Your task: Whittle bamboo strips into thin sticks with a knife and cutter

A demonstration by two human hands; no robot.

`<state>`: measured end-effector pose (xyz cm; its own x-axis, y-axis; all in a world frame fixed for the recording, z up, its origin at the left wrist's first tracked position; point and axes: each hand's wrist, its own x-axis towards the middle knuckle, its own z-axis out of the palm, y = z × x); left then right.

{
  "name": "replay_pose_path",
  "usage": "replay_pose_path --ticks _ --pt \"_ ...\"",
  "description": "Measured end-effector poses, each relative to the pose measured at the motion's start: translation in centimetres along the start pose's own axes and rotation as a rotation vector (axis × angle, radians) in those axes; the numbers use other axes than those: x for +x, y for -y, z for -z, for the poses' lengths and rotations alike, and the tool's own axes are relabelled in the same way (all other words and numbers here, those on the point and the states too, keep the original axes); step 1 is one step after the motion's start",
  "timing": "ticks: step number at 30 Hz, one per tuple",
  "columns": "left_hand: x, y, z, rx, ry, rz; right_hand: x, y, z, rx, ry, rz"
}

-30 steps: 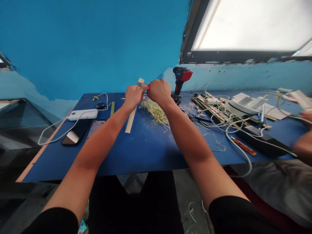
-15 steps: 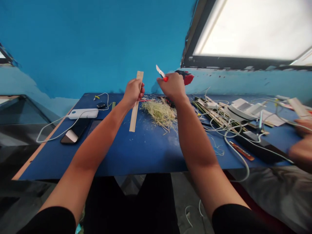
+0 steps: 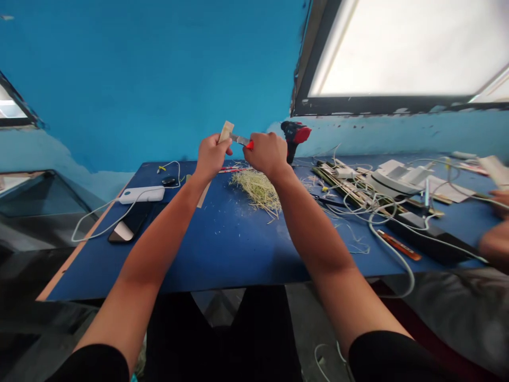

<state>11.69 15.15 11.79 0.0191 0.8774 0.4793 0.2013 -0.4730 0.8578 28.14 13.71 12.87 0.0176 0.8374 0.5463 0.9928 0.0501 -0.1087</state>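
Two bare hands meet above the far middle of the blue table [image 3: 222,249] in my head view. My left hand [image 3: 210,155] is closed around a pale wooden strip [image 3: 225,132], held tilted with its top end sticking up past the knuckles. My right hand [image 3: 265,154] is clenched on a red-handled knife [image 3: 240,140], its blade laid against the strip's upper end. Just below them lies a pile of pale shavings [image 3: 257,189]. A red drill [image 3: 293,137] stands behind it, tangled white cables [image 3: 369,201] spread to the right, and a white power bank [image 3: 142,194] and a phone [image 3: 128,227] sit at left. Another person's hand [image 3: 497,241] shows at the right edge.
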Motion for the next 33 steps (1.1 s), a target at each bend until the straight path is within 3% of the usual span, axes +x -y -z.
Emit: replay_pose_path --ticks 6,22,33 --pt "-0.3 0.3 -0.1 0.159 0.006 -0.064 -0.1 0.1 -0.2 0.002 -0.008 -0.023" --pt "-0.4 0.7 -0.6 0.164 -0.015 -0.063 0.0 0.0 -1.2 0.030 0.033 -0.002" --pt "0.1 2.2 -0.3 0.197 -0.023 -0.027 0.3 -0.2 -1.5 0.048 0.029 -0.031"
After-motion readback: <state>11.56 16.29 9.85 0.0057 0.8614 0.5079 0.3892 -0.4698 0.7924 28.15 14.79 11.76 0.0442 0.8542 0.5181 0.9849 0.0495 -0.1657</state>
